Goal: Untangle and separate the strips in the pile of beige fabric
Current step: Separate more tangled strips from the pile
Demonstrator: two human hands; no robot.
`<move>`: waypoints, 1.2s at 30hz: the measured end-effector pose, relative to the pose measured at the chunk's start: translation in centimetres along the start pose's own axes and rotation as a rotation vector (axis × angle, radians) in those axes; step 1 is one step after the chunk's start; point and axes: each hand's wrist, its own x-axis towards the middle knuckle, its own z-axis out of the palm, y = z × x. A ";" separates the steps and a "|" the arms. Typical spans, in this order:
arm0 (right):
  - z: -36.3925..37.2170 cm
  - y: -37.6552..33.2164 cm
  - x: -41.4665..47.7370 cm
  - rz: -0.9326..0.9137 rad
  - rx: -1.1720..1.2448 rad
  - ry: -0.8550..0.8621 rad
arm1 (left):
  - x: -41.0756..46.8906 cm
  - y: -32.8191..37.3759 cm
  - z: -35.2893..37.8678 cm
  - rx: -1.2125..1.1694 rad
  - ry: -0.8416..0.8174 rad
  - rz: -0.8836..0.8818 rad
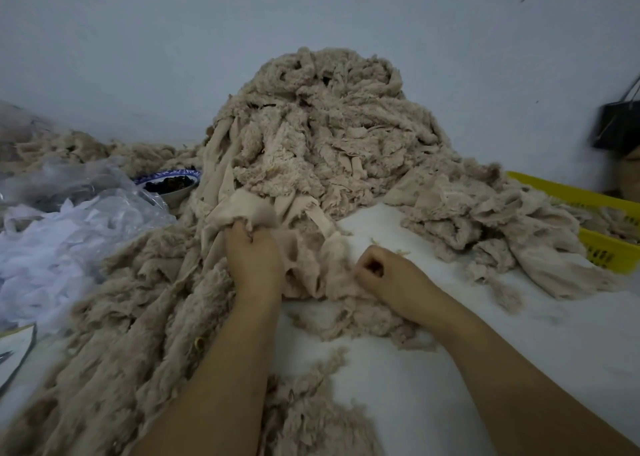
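Note:
A tall pile of beige fabric strips [322, 126] rises against the wall at the middle of the white table. Frayed strips spill from it toward me on the left [131, 317] and to the right [502, 220]. My left hand [254, 258] grips a bunch of smooth beige strips at the pile's foot, fingers curled into the cloth. My right hand [384, 272] is curled beside it and pinches the frayed edge of a strip [332, 268] lying between the two hands.
White fabric scraps in clear plastic [59, 234] lie at the left. A blue-rimmed bowl with dark contents [169, 184] sits behind them. A yellow basket [602, 248] stands at the right, a black bag [616, 126] hangs on the wall. White tabletop [450, 369] shows near me.

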 end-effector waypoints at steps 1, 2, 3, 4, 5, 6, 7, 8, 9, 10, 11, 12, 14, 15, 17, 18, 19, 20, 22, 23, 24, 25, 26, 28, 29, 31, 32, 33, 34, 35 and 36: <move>-0.4 -0.1 0.1 0.068 0.155 0.082 | 0.0 0.1 0.1 -0.027 -0.004 0.011; -0.8 -0.1 0.2 0.138 0.311 0.159 | -0.1 0.2 0.3 -0.041 -0.008 0.015; -1.2 -0.3 0.2 0.207 0.444 0.211 | -0.2 0.3 0.3 -0.044 -0.024 0.021; -1.3 -0.4 0.1 0.256 0.525 0.232 | -0.5 0.5 0.4 -0.038 -0.039 0.020; -1.4 -0.5 0.1 0.272 0.513 0.217 | -0.6 0.5 0.3 -0.037 -0.056 0.014; -1.3 -0.5 0.0 0.247 0.438 0.177 | -0.7 0.5 0.3 -0.030 -0.057 0.001; -1.1 -0.7 -0.2 0.205 0.358 0.126 | -0.7 0.5 0.3 -0.031 -0.049 -0.018; -0.9 -0.8 -0.2 0.156 0.304 0.073 | -0.6 0.4 0.2 -0.034 -0.031 -0.035; -0.8 -1.0 -0.3 0.116 0.278 0.017 | -0.5 0.3 0.2 -0.033 -0.018 -0.037; -0.7 -1.1 -0.4 0.083 0.245 -0.055 | -0.4 0.2 0.2 -0.031 -0.013 -0.026; -0.5 -1.2 -0.5 0.062 0.168 -0.133 | -0.4 0.1 0.1 -0.041 -0.014 -0.006; -0.4 -1.2 -0.6 0.051 0.034 -0.203 | -0.4 0.0 0.1 -0.056 -0.013 0.007; -0.2 -0.9 -0.5 0.050 -0.188 -0.232 | -0.2 0.1 0.1 -0.103 0.013 0.003; -0.3 -0.9 -0.4 0.070 -0.207 -0.172 | 0.0 0.1 0.1 -0.120 0.028 -0.013; -0.7 -1.0 0.0 0.161 -0.064 0.074 | 0.3 0.0 0.0 -0.119 0.037 -0.039; -1.1 -1.0 0.1 0.220 0.073 0.231 | 0.4 0.0 0.0 -0.110 0.030 -0.039; -1.6 -1.1 0.1 0.280 0.254 0.358 | 0.4 0.0 0.0 -0.099 0.016 -0.039; -2.1 -1.2 0.1 0.325 0.483 0.433 | 0.3 0.2 0.0 -0.094 -0.005 -0.044; -2.8 -1.3 -0.2 0.373 0.958 0.454 | 0.1 0.3 0.2 -0.033 -0.061 -0.055; -3.1 -1.3 -0.3 0.370 1.146 0.425 | -0.1 0.2 0.2 0.047 -0.100 -0.033; -3.3 -1.3 -0.5 0.362 1.289 0.389 | -0.3 0.0 0.3 0.144 -0.150 0.019; -3.4 -1.4 -0.6 0.351 1.388 0.347 | -0.5 -0.4 0.4 0.257 -0.205 0.097; -3.4 -1.5 -0.7 0.340 1.445 0.307 | -0.6 -0.8 0.6 0.373 -0.275 0.193; -3.1 -1.5 -0.7 0.312 1.464 0.234 | -0.9 -1.5 1.0 0.519 -0.476 0.400; -3.0 -1.5 -0.6 0.302 1.448 0.201 | -1.2 -1.8 1.2 0.533 -0.613 0.449; -2.8 -1.5 -0.5 0.295 1.405 0.135 | -1.8 -2.0 1.5 0.518 -0.863 0.475; -2.7 -1.5 -0.4 0.296 1.374 0.104 | -2.0 -2.2 1.8 0.541 -0.916 0.493; -2.5 -1.6 -0.3 0.296 1.333 0.077 | -2.2 -2.4 1.9 0.575 -0.910 0.540; -2.4 -1.8 -0.3 0.300 1.299 0.057 | -2.2 -2.6 2.0 0.581 -0.851 0.596; -2.1 -2.0 -0.3 0.300 1.273 0.042 | -2.1 -2.5 1.9 0.571 -0.745 0.639; -2.0 -2.1 -0.2 0.296 1.265 0.025 | -2.0 -2.2 1.7 0.512 -0.636 0.617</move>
